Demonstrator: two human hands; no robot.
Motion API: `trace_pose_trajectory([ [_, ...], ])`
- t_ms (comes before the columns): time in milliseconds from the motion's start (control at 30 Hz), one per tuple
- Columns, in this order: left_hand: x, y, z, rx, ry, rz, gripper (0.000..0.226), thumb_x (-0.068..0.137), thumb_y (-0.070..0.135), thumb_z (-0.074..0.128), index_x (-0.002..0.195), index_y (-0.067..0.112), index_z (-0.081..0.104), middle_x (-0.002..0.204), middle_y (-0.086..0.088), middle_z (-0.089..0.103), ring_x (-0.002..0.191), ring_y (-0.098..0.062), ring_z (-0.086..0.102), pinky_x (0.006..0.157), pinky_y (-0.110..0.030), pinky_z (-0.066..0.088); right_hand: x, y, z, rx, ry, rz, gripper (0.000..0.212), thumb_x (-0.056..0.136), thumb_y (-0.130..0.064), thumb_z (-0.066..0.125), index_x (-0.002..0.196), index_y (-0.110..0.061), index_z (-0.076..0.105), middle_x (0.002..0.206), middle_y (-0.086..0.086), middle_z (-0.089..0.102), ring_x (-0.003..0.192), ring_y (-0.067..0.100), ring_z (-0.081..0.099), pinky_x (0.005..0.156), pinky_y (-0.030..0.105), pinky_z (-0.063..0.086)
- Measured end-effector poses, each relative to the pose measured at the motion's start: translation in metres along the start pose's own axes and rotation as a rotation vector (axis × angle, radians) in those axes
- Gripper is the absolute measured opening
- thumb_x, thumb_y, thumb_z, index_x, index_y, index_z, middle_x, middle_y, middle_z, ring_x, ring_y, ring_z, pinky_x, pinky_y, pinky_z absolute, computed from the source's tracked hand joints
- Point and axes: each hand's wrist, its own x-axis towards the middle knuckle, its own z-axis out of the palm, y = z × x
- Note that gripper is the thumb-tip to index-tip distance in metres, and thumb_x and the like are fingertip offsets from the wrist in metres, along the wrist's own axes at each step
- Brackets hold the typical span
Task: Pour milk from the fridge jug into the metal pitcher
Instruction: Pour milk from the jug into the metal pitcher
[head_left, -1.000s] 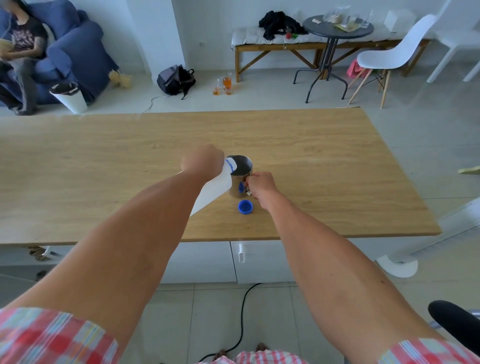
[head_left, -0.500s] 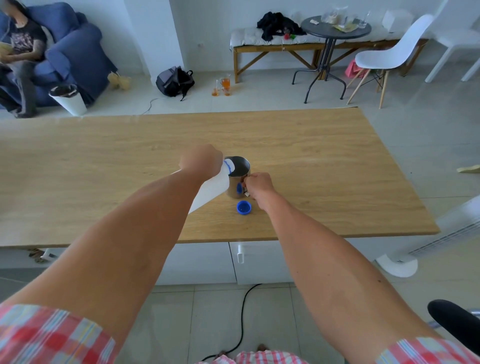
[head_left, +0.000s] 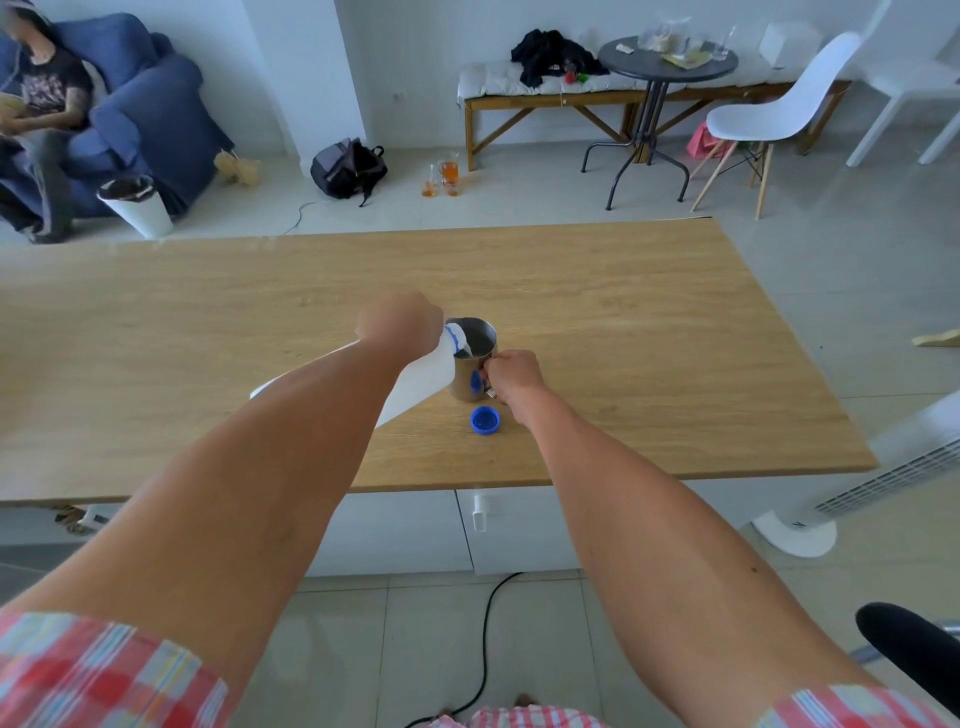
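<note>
A white plastic milk jug (head_left: 423, 379) is tipped steeply to the right, its blue-ringed mouth over the rim of the metal pitcher (head_left: 470, 382). My left hand (head_left: 400, 325) grips the jug near its neck. A thin stream of milk runs from the mouth into the pitcher. The pitcher stands upright on the wooden table (head_left: 649, 322). My right hand (head_left: 511, 371) is closed on the pitcher's handle at its right side. The jug's blue cap (head_left: 485, 420) lies on the table just in front of the pitcher, apart from both hands.
A white cabinet (head_left: 410, 530) stands under the table's near edge, with a black cable (head_left: 483, 634) on the floor. A white fan (head_left: 872, 478) leans at the right. Beyond the table are a bench, a round table, white chairs and a seated person (head_left: 41, 104).
The jug's mouth has dipped lower over the pitcher's rim and milk now runs out. Both hands stay in the same places.
</note>
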Motion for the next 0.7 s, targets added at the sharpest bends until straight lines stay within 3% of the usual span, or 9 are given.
trace_pose_trajectory([
  [267,-0.0003,-0.0002,-0.0023,-0.015,-0.011,0.005,0.019,0.098,0.021,0.039,0.100,0.015,0.056,0.090,-0.009,0.051,0.088,-0.031,0.053,0.076,-0.036,0.041,0.0032,0.0013,0.0013,-0.005,-0.006,0.010,0.033,0.090,-0.001,0.045,0.106,0.006,0.073,0.079,0.007,0.061,0.063,0.018,0.047,0.054,0.029,0.038],
  [700,-0.0007,0.0008,-0.0051,0.003,-0.026,-0.005,0.032,0.099,0.022,0.039,0.115,0.010,0.064,0.099,-0.011,0.052,0.089,-0.032,0.054,0.076,-0.038,0.041,0.0027,0.0012,0.0004,-0.015,0.002,0.005,0.031,0.092,-0.002,0.045,0.106,0.006,0.072,0.072,0.005,0.056,0.058,0.017,0.042,0.052,0.029,0.035],
])
